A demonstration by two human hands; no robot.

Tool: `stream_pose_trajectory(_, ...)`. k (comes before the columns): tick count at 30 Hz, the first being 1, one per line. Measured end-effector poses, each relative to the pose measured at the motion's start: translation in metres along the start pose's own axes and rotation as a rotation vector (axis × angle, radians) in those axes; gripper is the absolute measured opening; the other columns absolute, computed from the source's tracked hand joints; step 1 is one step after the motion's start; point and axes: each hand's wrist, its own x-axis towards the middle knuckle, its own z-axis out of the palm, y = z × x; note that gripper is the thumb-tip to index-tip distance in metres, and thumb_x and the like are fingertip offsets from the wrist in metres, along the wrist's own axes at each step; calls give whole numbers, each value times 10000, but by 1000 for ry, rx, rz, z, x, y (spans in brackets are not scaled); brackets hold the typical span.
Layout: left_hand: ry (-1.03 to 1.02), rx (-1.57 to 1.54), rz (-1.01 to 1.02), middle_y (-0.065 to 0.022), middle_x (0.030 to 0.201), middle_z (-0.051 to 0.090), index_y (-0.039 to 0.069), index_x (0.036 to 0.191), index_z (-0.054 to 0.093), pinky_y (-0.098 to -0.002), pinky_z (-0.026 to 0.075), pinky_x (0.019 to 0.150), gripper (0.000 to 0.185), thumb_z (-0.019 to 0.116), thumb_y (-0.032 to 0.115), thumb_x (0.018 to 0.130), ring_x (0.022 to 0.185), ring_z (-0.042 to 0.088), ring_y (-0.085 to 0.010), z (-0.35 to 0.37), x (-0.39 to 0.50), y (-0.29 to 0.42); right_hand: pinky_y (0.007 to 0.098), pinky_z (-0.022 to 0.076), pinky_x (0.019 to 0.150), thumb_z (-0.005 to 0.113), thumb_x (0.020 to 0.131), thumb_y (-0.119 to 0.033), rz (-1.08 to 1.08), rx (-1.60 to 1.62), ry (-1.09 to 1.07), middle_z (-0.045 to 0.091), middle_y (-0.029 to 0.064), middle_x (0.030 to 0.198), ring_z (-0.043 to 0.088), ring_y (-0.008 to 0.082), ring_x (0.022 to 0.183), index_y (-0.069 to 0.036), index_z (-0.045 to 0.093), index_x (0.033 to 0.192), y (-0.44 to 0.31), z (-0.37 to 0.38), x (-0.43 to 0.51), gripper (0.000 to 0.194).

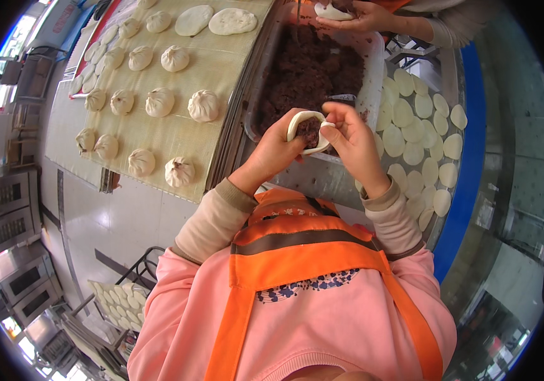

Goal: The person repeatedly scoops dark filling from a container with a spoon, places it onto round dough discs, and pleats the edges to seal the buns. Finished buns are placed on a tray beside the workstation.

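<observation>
My left hand [277,145] cups a round dough wrapper [295,125] from its left side, the thumb resting at the dark filling [308,131] inside. At the wrapper's right edge, my right hand [352,140] pinches a fold of the dough between thumb and fingers. The wrapper is still open at the top, so the filling shows. Both hands are over the near end of a clear plastic tub [373,71] that holds a dark reddish-brown filling mass [307,71]. A utensil handle [341,97] sticks out of the mass just beyond my right hand.
On the left, a mesh-covered tray [177,135] bears rows of pleated buns [203,105] and two flat dough rounds [232,21]. Many flat wrappers [413,128] lie on the metal table at right, beside its blue edge [473,143]. Across the tub, a co-worker's hand [372,18] holds a filled wrapper.
</observation>
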Motion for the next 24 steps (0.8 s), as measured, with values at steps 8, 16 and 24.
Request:
stream_pose_trajectory(8,-94,211,92,-28,833,558,91,1104,532,-252,462,612,416,497,-86,730,726,541,-107,-8,0,-7,233,445,582,673,819,-94,-82,-238,-38,543,31,835,530,100,684,-13,578,912,-8,4,-9,156)
stream_pose_trajectory(16,203,-10,85,-4,754,460,45,856,465,-233,404,613,235,566,-77,683,707,453,-75,-6,5,-13,249,457,575,697,792,-94,-259,-352,20,563,54,833,550,132,667,-15,592,902,-2,4,-11,172)
stream_pose_trajectory(24,187,113,51,-16,726,430,44,726,430,-263,382,591,223,609,-58,641,680,416,-102,-7,8,-12,289,471,589,698,774,-71,-343,-428,-16,571,81,816,572,209,682,-30,577,876,-1,5,-9,163)
